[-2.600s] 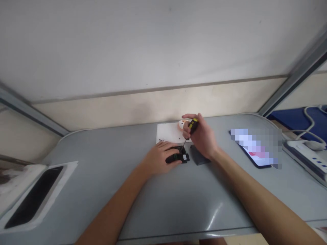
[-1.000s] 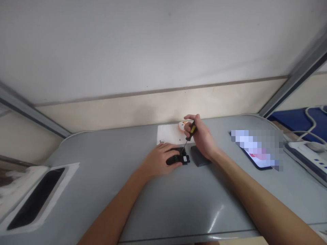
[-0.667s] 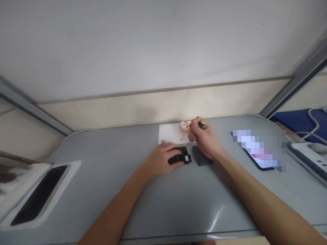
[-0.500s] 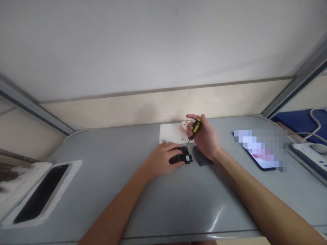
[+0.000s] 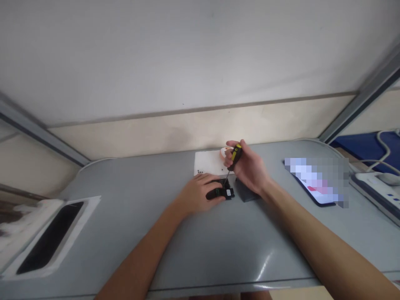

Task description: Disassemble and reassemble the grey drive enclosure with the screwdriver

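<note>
My right hand [image 5: 250,166] is closed around the black and yellow handle of a screwdriver [image 5: 235,156]. The screwdriver's thin shaft slants down to the left, and its tip meets a small black electronic device [image 5: 229,193] bearing a white label. My left hand [image 5: 198,192] lies over the device's left side, with fingers and thumb gripping it against the desk. Under my right wrist rests a flat dark piece [image 5: 246,193], partly covered. Behind the hands, several tiny dark screws [image 5: 200,171] sit on a white sheet [image 5: 206,160], near a round orange and white object [image 5: 225,152].
A phone with a lit, blurred screen [image 5: 315,183] lies to the right on the grey desk [image 5: 131,183]. Past it stands a power strip [image 5: 379,191] with a cable. At left, a black slab [image 5: 51,237] rests on white paper. A wall rises behind the desk.
The screwdriver handle and my right hand have shifted slightly left, with the handle more upright. My left hand keeps its hold on the device. The whole view has moved a little.
</note>
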`<move>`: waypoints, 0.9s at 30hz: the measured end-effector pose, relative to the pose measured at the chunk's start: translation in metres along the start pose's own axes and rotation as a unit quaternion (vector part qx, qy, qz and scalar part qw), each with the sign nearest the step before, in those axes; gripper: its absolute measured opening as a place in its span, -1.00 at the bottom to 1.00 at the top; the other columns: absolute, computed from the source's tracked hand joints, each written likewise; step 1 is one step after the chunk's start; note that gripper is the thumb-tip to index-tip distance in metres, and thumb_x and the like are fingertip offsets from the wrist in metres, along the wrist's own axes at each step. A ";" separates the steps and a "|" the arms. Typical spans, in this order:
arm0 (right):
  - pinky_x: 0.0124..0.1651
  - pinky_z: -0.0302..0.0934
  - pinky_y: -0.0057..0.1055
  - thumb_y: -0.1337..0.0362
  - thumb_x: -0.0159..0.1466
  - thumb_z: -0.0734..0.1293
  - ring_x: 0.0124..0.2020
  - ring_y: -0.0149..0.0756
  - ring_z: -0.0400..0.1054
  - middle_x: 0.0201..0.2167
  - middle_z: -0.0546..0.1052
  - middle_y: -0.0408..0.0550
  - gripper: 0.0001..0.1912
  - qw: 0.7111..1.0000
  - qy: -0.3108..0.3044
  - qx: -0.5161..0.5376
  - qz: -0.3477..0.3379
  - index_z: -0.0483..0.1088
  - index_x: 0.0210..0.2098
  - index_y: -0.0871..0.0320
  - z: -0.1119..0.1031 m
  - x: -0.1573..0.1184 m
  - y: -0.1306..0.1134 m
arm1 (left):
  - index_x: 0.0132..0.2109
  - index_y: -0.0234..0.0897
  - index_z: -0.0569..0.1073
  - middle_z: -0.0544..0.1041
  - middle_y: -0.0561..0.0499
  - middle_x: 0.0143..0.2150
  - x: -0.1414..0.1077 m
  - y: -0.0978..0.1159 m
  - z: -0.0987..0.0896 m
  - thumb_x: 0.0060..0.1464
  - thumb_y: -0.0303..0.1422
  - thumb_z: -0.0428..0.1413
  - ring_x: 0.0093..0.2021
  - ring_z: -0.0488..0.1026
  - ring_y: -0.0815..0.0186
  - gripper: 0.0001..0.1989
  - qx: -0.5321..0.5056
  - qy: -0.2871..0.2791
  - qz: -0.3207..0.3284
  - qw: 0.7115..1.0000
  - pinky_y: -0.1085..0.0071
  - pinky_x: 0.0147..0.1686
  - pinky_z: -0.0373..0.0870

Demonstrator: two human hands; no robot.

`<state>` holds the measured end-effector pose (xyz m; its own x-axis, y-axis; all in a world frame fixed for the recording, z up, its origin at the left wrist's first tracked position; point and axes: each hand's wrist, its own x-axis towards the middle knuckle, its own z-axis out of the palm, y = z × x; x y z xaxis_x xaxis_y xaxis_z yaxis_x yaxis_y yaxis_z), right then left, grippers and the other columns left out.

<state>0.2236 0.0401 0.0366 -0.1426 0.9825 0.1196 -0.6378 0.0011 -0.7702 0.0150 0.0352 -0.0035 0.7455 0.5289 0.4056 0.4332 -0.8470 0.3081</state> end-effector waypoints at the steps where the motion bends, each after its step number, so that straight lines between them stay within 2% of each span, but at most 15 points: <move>1: -0.28 0.23 -0.34 -0.11 0.30 0.40 -0.38 -0.36 0.27 -0.34 0.38 -0.11 -0.63 1.000 -0.002 -0.001 -0.001 0.44 -0.23 0.07 -0.001 0.000 -0.001 | -0.07 -0.19 0.59 0.61 -0.07 0.08 0.000 0.000 0.000 0.25 -0.18 0.23 0.05 0.55 0.13 -0.79 0.001 0.000 0.001 1.000 0.11 0.12 0.44; 3: -0.28 0.23 -0.36 -0.03 0.26 0.47 -0.34 -0.36 0.32 -0.29 0.42 -0.10 -0.65 1.000 0.006 -0.012 -0.019 0.36 -0.34 0.09 -0.002 -0.001 -0.001 | -0.07 -0.19 0.59 0.61 -0.06 0.08 0.000 0.000 0.000 0.25 -0.18 0.23 0.05 0.55 0.13 -0.79 0.002 0.002 0.001 1.000 0.12 0.11 0.44; 4: -0.32 0.20 -0.38 0.01 0.23 0.51 -0.37 -0.38 0.30 -0.33 0.41 -0.13 -0.62 0.999 0.014 -0.018 -0.029 0.30 -0.38 0.08 -0.003 0.000 0.000 | -0.07 -0.19 0.59 0.61 -0.06 0.08 0.000 0.000 0.000 0.25 -0.19 0.23 0.05 0.55 0.13 -0.79 0.002 0.003 0.001 1.000 0.12 0.11 0.44; 7: -0.49 -0.01 -0.42 0.03 0.18 0.56 -0.57 -0.46 0.01 -0.56 0.12 -0.29 -0.50 0.998 0.043 -0.032 -0.045 0.15 -0.42 0.06 -0.004 0.002 0.002 | -0.07 -0.18 0.59 0.61 -0.05 0.09 0.000 -0.001 0.001 0.25 -0.19 0.24 0.05 0.55 0.15 -0.79 0.003 -0.001 0.001 1.000 0.14 0.12 0.43; 9: -0.53 -0.09 -0.41 -0.07 0.22 0.50 -0.59 -0.46 -0.14 -0.58 -0.01 -0.32 -0.51 0.997 0.051 -0.038 -0.044 0.16 -0.41 0.04 -0.004 0.003 0.002 | -0.06 -0.17 0.59 0.61 -0.05 0.10 -0.001 -0.002 0.003 0.26 -0.18 0.23 0.06 0.55 0.15 -0.79 0.005 -0.002 0.000 1.000 0.14 0.13 0.43; 10: -0.53 -0.07 -0.41 -0.13 0.25 0.45 -0.59 -0.45 -0.13 -0.57 0.01 -0.31 -0.54 0.997 0.049 -0.035 -0.040 0.22 -0.38 0.04 -0.003 0.004 0.001 | -0.05 -0.17 0.59 0.61 -0.04 0.10 -0.001 -0.003 0.003 0.26 -0.18 0.23 0.07 0.55 0.15 -0.79 0.006 -0.001 -0.003 1.000 0.14 0.14 0.43; 12: -0.47 0.05 -0.39 -0.16 0.30 0.37 -0.55 -0.42 0.02 -0.53 0.15 -0.25 -0.60 0.999 0.037 -0.019 -0.028 0.36 -0.25 0.04 -0.003 0.003 -0.002 | -0.04 -0.17 0.59 0.60 -0.04 0.11 -0.001 -0.004 0.005 0.26 -0.18 0.23 0.08 0.55 0.15 -0.78 0.007 0.003 -0.007 1.000 0.13 0.14 0.43; 14: -0.36 0.18 -0.36 -0.09 0.32 0.37 -0.45 -0.38 0.19 -0.42 0.30 -0.17 -0.65 1.000 0.025 -0.003 -0.017 0.43 -0.14 0.05 -0.003 0.001 -0.004 | -0.05 -0.17 0.58 0.60 -0.05 0.11 -0.001 -0.004 0.006 0.26 -0.17 0.23 0.08 0.55 0.14 -0.78 0.006 0.005 -0.009 1.000 0.13 0.14 0.43; 16: -0.24 0.25 -0.35 0.02 0.28 0.44 -0.34 -0.36 0.30 -0.32 0.38 -0.12 -0.73 1.000 0.019 -0.002 -0.019 0.43 -0.21 0.07 -0.004 0.000 -0.005 | -0.07 -0.18 0.58 0.61 -0.05 0.10 -0.001 -0.004 0.007 0.25 -0.17 0.23 0.08 0.55 0.15 -0.79 0.005 0.007 -0.007 1.000 0.13 0.14 0.43; 18: -0.22 0.25 -0.36 0.04 0.24 0.49 -0.31 -0.36 0.31 -0.30 0.39 -0.12 -0.69 0.999 0.020 -0.010 -0.026 0.36 -0.34 0.08 -0.005 0.000 -0.003 | -0.08 -0.18 0.58 0.61 -0.05 0.10 -0.001 -0.003 0.006 0.25 -0.18 0.24 0.07 0.55 0.15 -0.80 0.004 0.010 -0.007 1.000 0.12 0.14 0.42; 20: -0.33 0.20 -0.37 -0.02 0.22 0.51 -0.43 -0.39 0.22 -0.42 0.31 -0.17 -0.57 0.998 0.039 -0.031 -0.040 0.24 -0.43 0.07 -0.005 0.001 0.000 | -0.07 -0.18 0.58 0.61 -0.05 0.10 -0.001 -0.002 0.005 0.24 -0.19 0.24 0.07 0.55 0.16 -0.80 0.004 0.010 -0.008 1.000 0.11 0.15 0.42; 23: -0.44 0.11 -0.36 -0.20 0.23 0.43 -0.54 -0.38 0.03 -0.55 0.11 -0.23 -0.51 0.995 0.060 -0.063 -0.048 0.25 -0.42 0.04 -0.004 0.003 0.002 | -0.07 -0.18 0.59 0.61 -0.06 0.09 -0.001 -0.001 0.004 0.22 -0.19 0.26 0.07 0.55 0.15 -0.79 0.004 0.009 -0.011 1.000 0.10 0.15 0.42; 25: -0.40 0.17 -0.33 -0.26 0.26 0.37 -0.49 -0.35 0.11 -0.51 0.19 -0.19 -0.53 0.996 0.049 -0.062 -0.035 0.36 -0.30 0.03 -0.002 0.003 0.001 | -0.08 -0.18 0.59 0.61 -0.06 0.09 0.000 0.000 0.003 0.22 -0.19 0.26 0.06 0.55 0.14 -0.80 0.004 0.009 -0.013 1.000 0.10 0.14 0.43; 27: -0.31 0.24 -0.32 -0.22 0.25 0.39 -0.39 -0.31 0.24 -0.40 0.32 -0.12 -0.56 0.997 0.032 -0.060 -0.026 0.40 -0.23 0.02 0.000 0.001 0.000 | -0.09 -0.18 0.59 0.61 -0.06 0.09 0.000 0.000 0.002 0.23 -0.20 0.25 0.06 0.56 0.15 -0.80 0.003 0.007 -0.011 1.000 0.11 0.13 0.44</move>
<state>0.2238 0.0413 0.0364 -0.0596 0.9905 0.1239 -0.5471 0.0714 -0.8340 0.0163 0.0350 -0.0056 0.7287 0.5481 0.4107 0.4528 -0.8354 0.3116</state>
